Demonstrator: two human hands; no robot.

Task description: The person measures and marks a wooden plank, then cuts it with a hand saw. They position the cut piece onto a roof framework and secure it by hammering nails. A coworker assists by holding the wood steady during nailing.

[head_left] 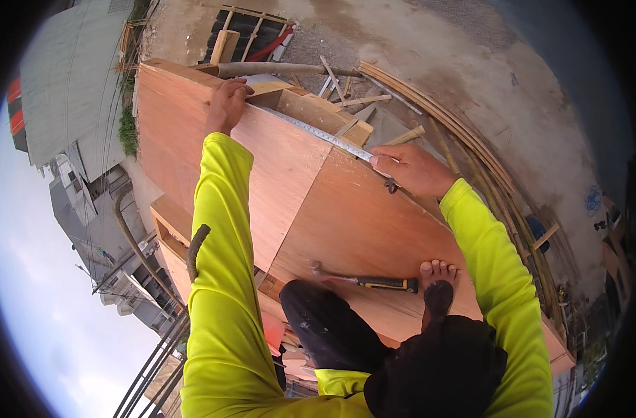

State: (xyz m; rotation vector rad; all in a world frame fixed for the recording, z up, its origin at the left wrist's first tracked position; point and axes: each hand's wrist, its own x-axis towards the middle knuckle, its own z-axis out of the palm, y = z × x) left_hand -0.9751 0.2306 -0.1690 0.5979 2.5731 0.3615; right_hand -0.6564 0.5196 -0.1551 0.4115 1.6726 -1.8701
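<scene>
A white tape measure blade (311, 130) is stretched along the upper edge of a plywood panel (276, 174). My left hand (227, 104) is closed at the blade's far-left end, fingers curled over the wooden edge. At the other end my right hand (412, 171) grips the tape, thumb pointing along the blade; its case is mostly hidden under the palm. A small dark piece (391, 185) shows just below the right hand. A hammer (367, 281) with a black and yellow handle lies on the plywood, its head toward the left, beside my bare foot (438, 273).
A timber-framed opening (311, 111) lies just beyond the panel edge. Long planks (436, 118) and poles lie on the ground far below to the right. A round pole (283, 69) crosses behind the far edge. Cables (151, 373) run at lower left.
</scene>
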